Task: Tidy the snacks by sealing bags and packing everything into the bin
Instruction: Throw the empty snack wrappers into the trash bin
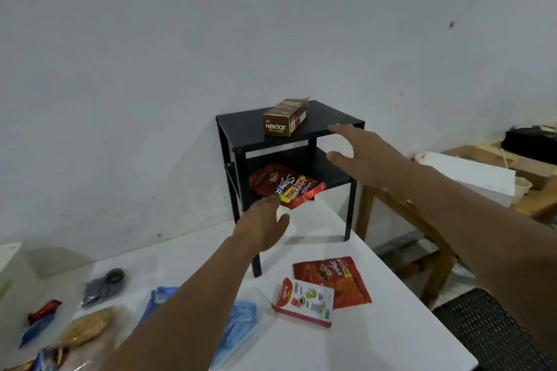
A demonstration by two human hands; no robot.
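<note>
A small black two-level shelf [328, 117] stands on the white table [376, 337]. On its top lies a brown Nextar box [284, 117]. Red snack bags [283, 184] lie on its lower level, sticking out over the front. My left hand [262, 226] is open just in front of those bags, fingertips near them, holding nothing. My right hand [358, 156] hovers open at the shelf's right side, between the two levels. On the table lie a red Slai bag [334, 280] and a white Astor box [304, 301].
At the left of the table lie blue bags [241, 325], a clear bag of yellowish snacks [87, 325], a dark pouch [102, 286] and a red-and-blue packet [40, 319]. A wooden bench [422, 220] with a white box [473, 178] stands to the right. A black woven bin [494, 334] sits at the lower right.
</note>
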